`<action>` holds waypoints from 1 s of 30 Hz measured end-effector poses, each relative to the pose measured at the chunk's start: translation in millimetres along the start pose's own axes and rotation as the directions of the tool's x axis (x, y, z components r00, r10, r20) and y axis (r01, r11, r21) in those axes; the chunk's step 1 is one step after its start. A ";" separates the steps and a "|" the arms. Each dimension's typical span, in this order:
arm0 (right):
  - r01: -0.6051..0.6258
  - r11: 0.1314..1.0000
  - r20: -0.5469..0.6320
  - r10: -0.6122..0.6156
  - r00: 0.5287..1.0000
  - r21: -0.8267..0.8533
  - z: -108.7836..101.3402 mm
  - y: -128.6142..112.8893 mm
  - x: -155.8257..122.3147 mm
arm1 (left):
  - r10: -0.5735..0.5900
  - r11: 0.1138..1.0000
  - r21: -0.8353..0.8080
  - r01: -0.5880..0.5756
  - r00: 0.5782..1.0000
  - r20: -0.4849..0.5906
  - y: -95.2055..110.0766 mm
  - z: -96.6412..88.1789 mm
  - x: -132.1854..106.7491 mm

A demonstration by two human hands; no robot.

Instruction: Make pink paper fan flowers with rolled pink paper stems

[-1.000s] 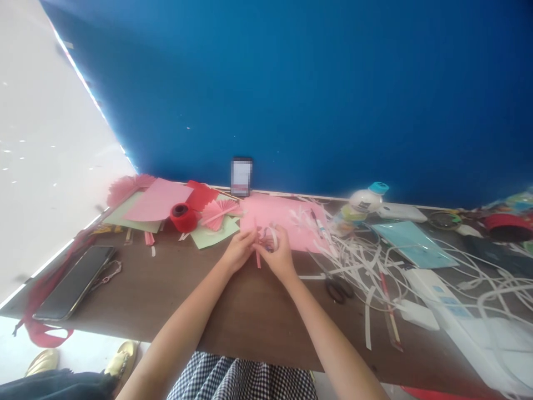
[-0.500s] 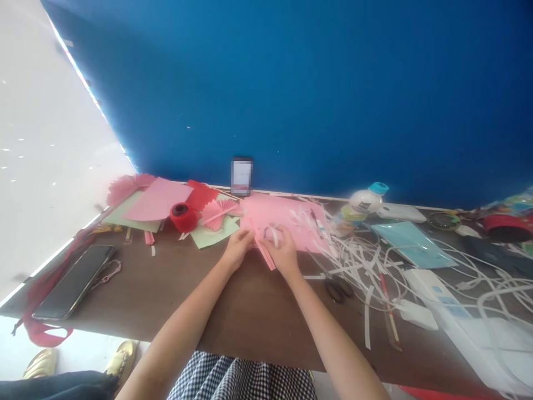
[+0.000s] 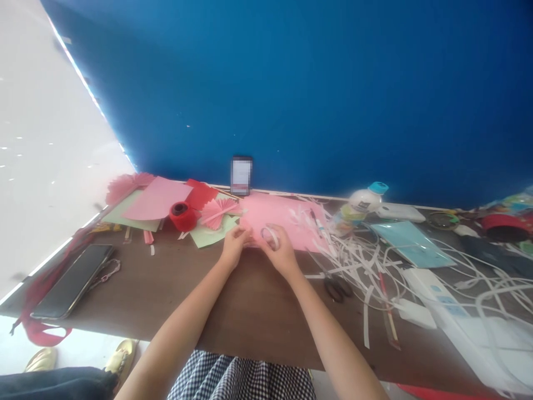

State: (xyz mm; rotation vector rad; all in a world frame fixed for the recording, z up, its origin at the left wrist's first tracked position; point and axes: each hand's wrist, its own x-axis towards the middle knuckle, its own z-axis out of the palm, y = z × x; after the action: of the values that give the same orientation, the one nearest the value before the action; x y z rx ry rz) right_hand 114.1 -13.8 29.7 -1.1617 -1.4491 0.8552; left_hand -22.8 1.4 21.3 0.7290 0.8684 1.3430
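Note:
Near the middle of the table, my left hand is closed in a pinch at the near edge of the pink sheet, on a folded pink paper strip. My right hand is closed around a small roll of tape, its fingertips close to the strip's other end. Pink on pink makes the strip's outline hard to make out. Behind both hands lies a large pink sheet scattered with white scraps. A pleated pink paper fan rests left of it, by a red roll.
A phone leans against the blue wall. Another phone lies at the left. To the right are scissors, tangled white cables, a bottle and a power strip. A person's sandalled foot shows below left.
The pink strip has swung from pointing toward me to lying nearly level between my hands. My left hand has shifted slightly left; the tape roll stays in my right.

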 end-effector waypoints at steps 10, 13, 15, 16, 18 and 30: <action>-0.016 0.999 0.034 0.017 0.999 -0.046 -16.2 -1.1 5.0 | -0.036 0.990 0.141 0.021 0.994 0.106 11.0 -15.9 11.4; 0.039 0.993 0.035 -0.035 0.999 -0.115 -20.8 1.0 6.6 | -0.057 0.972 0.237 0.005 0.975 0.216 13.7 -21.1 12.1; 0.096 0.981 0.011 -0.096 0.995 -0.166 -22.3 2.6 7.9 | -0.080 0.959 0.282 0.016 0.973 0.215 12.2 -22.4 13.2; 0.127 0.972 -0.020 -0.133 0.991 -0.196 -22.8 3.1 8.6 | -0.082 0.957 0.288 0.026 0.980 0.183 10.6 -22.2 14.0; 0.167 0.956 -0.145 -0.205 0.968 -0.242 -24.3 3.2 9.9 | -0.061 0.965 0.259 0.038 0.995 0.080 6.6 -20.2 15.6; 0.352 0.589 -0.082 -0.584 0.808 -0.727 -34.7 3.8 10.9 | 0.226 0.974 0.099 -0.205 0.930 -0.291 -9.3 -9.2 13.8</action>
State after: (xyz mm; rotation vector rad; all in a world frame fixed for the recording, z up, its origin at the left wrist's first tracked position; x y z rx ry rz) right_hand 148.9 -5.0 36.3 -1.2536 -1.7350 -0.3043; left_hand -25.8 13.8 7.2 0.6964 1.1039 1.6578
